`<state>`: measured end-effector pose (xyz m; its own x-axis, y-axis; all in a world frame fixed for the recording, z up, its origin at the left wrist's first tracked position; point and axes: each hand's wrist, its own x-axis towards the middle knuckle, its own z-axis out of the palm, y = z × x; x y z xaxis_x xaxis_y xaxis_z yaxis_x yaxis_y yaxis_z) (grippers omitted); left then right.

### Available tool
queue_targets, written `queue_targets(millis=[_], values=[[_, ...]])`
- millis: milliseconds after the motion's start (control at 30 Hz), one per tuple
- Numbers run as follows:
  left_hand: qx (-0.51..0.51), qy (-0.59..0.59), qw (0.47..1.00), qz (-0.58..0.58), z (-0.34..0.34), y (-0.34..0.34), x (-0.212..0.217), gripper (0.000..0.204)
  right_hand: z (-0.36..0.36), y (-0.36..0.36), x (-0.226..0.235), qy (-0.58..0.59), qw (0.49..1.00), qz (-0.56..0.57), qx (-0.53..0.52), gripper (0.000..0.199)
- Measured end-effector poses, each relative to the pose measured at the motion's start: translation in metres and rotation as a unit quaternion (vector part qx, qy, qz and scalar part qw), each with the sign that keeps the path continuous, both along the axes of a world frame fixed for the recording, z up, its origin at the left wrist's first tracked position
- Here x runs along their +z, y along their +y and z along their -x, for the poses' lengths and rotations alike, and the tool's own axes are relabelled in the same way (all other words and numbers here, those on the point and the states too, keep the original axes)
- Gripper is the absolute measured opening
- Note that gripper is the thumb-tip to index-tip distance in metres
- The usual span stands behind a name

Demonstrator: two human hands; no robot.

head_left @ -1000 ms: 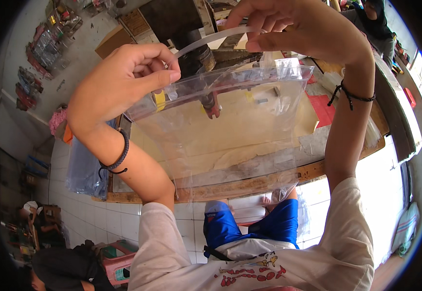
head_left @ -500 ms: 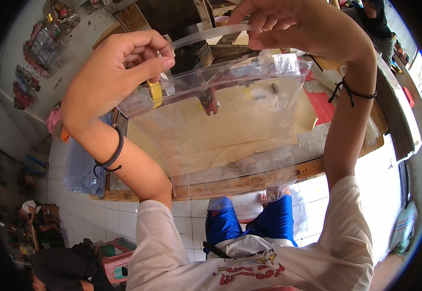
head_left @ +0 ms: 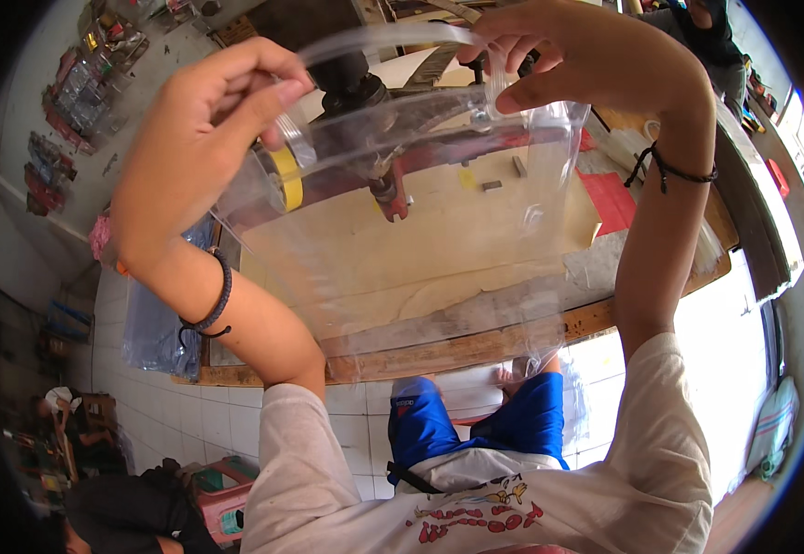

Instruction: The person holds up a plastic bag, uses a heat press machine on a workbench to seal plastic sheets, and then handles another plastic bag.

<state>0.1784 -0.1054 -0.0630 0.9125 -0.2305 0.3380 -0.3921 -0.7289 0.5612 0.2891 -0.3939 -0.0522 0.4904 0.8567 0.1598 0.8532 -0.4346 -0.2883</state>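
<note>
A clear plastic bag (head_left: 439, 295) hangs upright in front of me, over the near side of the worktable. Its see-through strap handle (head_left: 374, 37) arches above the top edge. My left hand (head_left: 176, 148) is closed, pinching the strap's left end between thumb and fingers. Around the strap's right end curl the fingers of my right hand (head_left: 577, 55), its thumb close to the bag's top seam. Through the film I see a red metal machine part (head_left: 395, 192) and a tan sheet (head_left: 374, 235). A yellow tape roll (head_left: 287, 177) shows beside my left fingers.
The table's wooden edge (head_left: 596, 321) runs below the bag. Folded clear plastic (head_left: 155, 319) hangs at the left end, and a red sheet (head_left: 612, 203) lies on the right. One person (head_left: 130, 503) sits at lower left near a pink stool (head_left: 225, 508); another (head_left: 720, 46) is far right.
My left hand has shifted left and a little upward with the strap. The right thumb has moved slightly right and down. The strap now arches higher, and the bag stays hanging between my hands.
</note>
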Motion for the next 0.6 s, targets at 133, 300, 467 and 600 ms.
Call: queue_targets(millis=[133,300,467,600], values=[[0.042,-0.075,0.996,-0.019,0.006,0.006,0.005,0.016,-0.009,-0.006,0.004,0.013,0.999,0.025,-0.024,0.056],[0.046,-0.108,0.993,-0.029,0.003,0.006,0.002,0.016,-0.020,-0.009,0.001,0.013,0.999,0.024,-0.037,0.035],[0.050,0.054,0.997,-0.033,0.003,0.008,-0.003,0.025,-0.014,-0.009,0.001,0.012,0.999,0.017,-0.038,0.028],[0.049,0.063,0.996,-0.029,0.002,0.010,-0.005,0.031,-0.016,-0.008,-0.001,-0.011,1.000,0.006,-0.018,0.028]])
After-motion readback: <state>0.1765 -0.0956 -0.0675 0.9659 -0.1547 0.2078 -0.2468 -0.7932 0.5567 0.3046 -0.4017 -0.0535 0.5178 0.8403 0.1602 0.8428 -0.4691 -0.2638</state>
